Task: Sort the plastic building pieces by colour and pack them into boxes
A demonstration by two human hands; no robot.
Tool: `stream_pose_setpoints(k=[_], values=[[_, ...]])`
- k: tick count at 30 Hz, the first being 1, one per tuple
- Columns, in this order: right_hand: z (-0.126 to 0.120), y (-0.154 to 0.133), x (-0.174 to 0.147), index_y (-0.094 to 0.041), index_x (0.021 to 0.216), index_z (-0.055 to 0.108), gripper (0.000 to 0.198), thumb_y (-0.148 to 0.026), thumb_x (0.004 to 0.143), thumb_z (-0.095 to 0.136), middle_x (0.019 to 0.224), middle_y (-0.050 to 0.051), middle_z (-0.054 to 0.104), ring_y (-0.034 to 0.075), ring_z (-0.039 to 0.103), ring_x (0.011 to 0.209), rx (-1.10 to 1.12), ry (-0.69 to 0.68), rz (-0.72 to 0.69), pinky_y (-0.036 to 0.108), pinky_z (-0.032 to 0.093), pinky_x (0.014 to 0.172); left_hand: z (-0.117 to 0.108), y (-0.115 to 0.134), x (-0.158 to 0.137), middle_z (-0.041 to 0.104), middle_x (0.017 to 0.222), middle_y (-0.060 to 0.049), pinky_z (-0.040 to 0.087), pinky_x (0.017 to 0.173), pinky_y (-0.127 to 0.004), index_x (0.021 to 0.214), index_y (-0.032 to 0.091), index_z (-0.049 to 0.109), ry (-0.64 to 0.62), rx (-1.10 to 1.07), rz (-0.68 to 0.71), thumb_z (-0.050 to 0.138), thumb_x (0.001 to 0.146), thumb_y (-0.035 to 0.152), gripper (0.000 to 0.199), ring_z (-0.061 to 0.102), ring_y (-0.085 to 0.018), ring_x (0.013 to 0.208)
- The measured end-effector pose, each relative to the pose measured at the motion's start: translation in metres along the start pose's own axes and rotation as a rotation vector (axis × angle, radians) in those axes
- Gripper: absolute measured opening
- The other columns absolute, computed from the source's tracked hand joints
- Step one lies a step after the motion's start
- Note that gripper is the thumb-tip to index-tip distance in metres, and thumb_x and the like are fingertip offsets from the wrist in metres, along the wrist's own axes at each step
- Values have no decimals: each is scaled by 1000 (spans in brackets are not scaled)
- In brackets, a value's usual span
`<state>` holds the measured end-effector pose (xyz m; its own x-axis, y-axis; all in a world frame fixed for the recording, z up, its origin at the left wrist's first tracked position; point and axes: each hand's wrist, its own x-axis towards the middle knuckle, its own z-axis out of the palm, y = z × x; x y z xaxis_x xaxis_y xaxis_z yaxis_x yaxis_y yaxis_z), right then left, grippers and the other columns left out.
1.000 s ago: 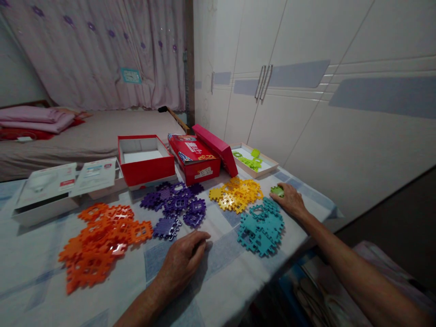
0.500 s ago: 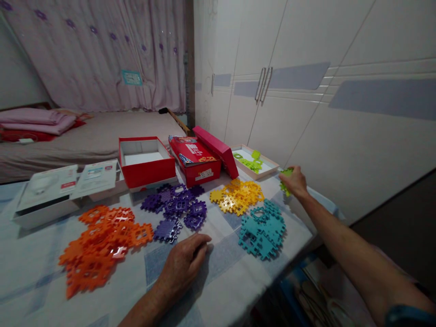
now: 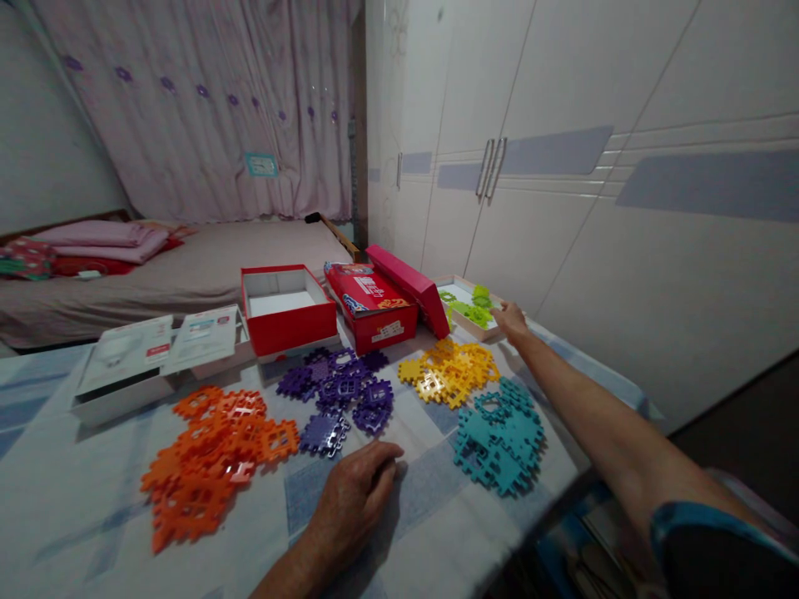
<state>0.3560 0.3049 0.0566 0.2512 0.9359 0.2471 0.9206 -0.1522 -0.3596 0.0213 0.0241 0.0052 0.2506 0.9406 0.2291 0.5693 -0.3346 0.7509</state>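
Hiding its grip, the right hand point(image 3: 512, 321) is at the shallow cream cardboard tray point(image 3: 461, 291) of lime-green plastic tiles point(image 3: 478, 316); the relaxed, half-open left hand point(image 3: 357, 492) lies before the tray. Placing seems the step; next likely needs release.

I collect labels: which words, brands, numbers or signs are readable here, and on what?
None can be read for certain:
Red box: pale lettering on top, blurred.
Its front label: too small.
Left white box: printed top, blurred.
White box beside it: print too small.
Blue-framed sign on curtain: marks too small.
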Motion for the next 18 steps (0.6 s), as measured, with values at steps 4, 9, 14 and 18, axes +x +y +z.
stream_pose_setpoints(k=[4, 9, 14, 18], values=[[13, 12, -28, -9, 128, 49, 51, -27, 80, 43, 124, 20, 55, 28, 53, 117, 4, 83, 82, 38, 46, 92, 0, 0, -1, 71, 92, -5, 50, 79, -25, 98, 19, 68, -1, -4, 1, 44, 90, 25, 26, 67, -17, 86], [15, -1, -43, -9, 127, 51, 49, -20, 80, 44, 129, 16, 54, 25, 50, 121, 19, 89, -99, 36, 40, 102, 1, -2, -2, 71, 90, -6, 50, 78, -26, 98, 19, 67, -14, -5, -8, 44, 90, 27, 26, 67, -18, 85], [20, -29, -41, -18, 120, 61, 41, -15, 81, 47, 125, 7, 61, 20, 54, 117, 16, -28, -374, 31, 39, 103, 1, -3, 0, 71, 92, -6, 50, 80, -26, 99, 20, 67, -31, -11, -20, 43, 91, 30, 27, 66, -18, 87], [29, -43, -30, -19, 113, 67, 38, -13, 81, 47, 121, 8, 65, 22, 58, 113, -24, -85, -454, 32, 42, 100, 1, -3, 0, 71, 92, -6, 51, 80, -25, 98, 20, 67, -16, -9, -8, 44, 91, 28, 26, 67, -18, 87]])
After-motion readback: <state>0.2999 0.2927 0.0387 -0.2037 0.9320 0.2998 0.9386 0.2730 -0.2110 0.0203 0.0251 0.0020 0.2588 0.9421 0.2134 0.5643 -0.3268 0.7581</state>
